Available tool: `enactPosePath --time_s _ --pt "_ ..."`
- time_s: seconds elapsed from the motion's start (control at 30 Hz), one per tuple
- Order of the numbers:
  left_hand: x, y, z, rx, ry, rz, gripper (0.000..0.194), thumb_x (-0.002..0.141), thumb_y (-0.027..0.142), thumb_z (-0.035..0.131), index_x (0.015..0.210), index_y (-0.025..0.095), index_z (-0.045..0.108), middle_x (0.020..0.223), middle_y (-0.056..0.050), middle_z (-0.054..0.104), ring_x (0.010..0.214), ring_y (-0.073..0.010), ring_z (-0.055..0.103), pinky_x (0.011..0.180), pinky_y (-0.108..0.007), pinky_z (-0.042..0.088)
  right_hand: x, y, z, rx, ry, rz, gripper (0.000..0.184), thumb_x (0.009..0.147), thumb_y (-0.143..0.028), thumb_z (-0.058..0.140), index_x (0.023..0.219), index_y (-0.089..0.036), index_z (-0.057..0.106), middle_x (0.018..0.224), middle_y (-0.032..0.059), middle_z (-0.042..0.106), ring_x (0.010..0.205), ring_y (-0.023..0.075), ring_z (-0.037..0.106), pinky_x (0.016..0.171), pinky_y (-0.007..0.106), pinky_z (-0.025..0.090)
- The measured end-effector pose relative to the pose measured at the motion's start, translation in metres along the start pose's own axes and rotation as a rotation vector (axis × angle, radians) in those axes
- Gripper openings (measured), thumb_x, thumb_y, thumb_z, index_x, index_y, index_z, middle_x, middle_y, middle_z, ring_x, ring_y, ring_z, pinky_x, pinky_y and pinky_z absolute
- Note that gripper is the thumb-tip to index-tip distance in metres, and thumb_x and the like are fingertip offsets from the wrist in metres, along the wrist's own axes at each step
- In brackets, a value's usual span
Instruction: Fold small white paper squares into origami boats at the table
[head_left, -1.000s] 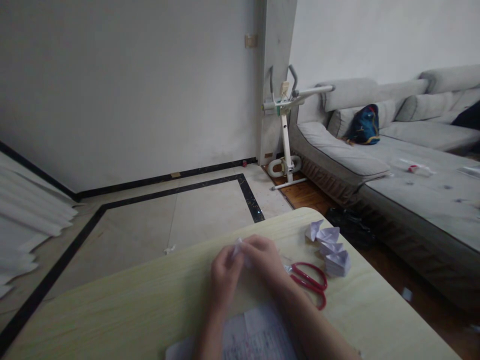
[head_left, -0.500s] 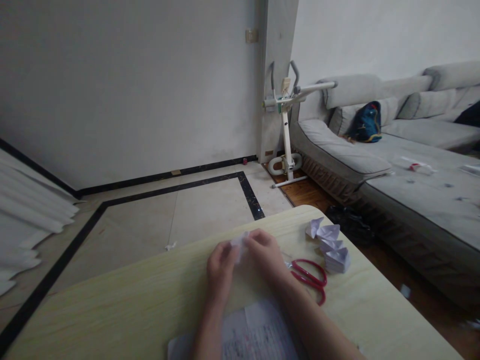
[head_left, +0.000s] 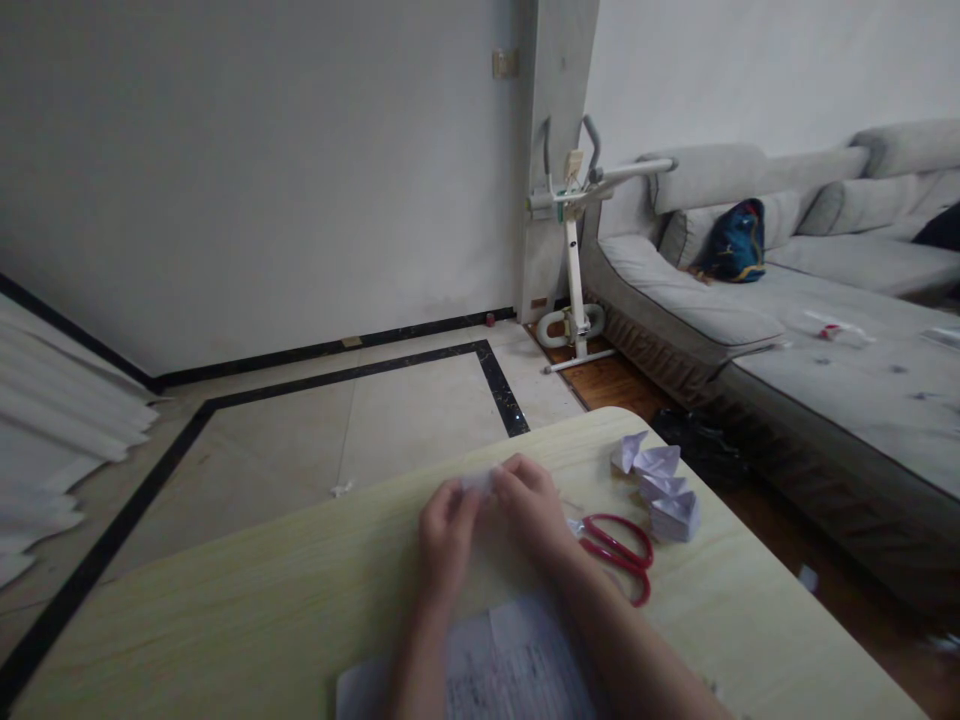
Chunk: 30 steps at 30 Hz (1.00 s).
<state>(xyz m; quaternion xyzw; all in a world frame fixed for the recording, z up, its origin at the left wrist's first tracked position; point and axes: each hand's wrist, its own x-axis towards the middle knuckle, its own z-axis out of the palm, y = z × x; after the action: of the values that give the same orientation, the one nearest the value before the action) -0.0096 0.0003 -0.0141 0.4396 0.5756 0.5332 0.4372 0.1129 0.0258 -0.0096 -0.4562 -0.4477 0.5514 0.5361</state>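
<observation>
Between my two hands, above the pale wooden table [head_left: 247, 600], is a small white piece of paper [head_left: 478, 482]. My left hand [head_left: 446, 525] pinches its left side, and my right hand [head_left: 531, 505] pinches the right side. Part of the paper is hidden behind the fingers, and its exact folds are blurred. Just right of my right wrist lie red-handled scissors [head_left: 616, 550], their blades partly covered by my hand. Beyond them sit several folded paper shapes [head_left: 664, 490] in a row. Written sheets [head_left: 510, 660] lie under my forearms.
The table's rounded far corner [head_left: 626, 415] is ahead on the right. Past it stand a white exercise machine [head_left: 574, 250] and a grey sofa [head_left: 682, 290] with a blue backpack [head_left: 739, 243]. A black plastic bag [head_left: 697, 445] lies on the floor beside the table.
Both hands stay at nearly the same spot with the paper between them. Less of the paper shows below the fingers now. The scissors and folded shapes have not moved.
</observation>
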Motion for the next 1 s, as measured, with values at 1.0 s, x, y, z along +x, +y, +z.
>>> enactPosePath --time_s 1.0 --pt "-0.001 0.003 0.001 -0.034 0.022 0.01 0.026 0.077 0.042 0.065 0.082 0.016 0.068 0.069 -0.001 0.065 0.06 -0.0139 0.056 0.055 -0.021 0.041 -0.001 -0.009 0.003 -0.142 0.008 -0.005 0.026 0.079 -0.036 0.057 0.059 -0.018 0.057 0.053 -0.0031 0.05 0.053 0.0119 0.047 0.05 0.022 0.036"
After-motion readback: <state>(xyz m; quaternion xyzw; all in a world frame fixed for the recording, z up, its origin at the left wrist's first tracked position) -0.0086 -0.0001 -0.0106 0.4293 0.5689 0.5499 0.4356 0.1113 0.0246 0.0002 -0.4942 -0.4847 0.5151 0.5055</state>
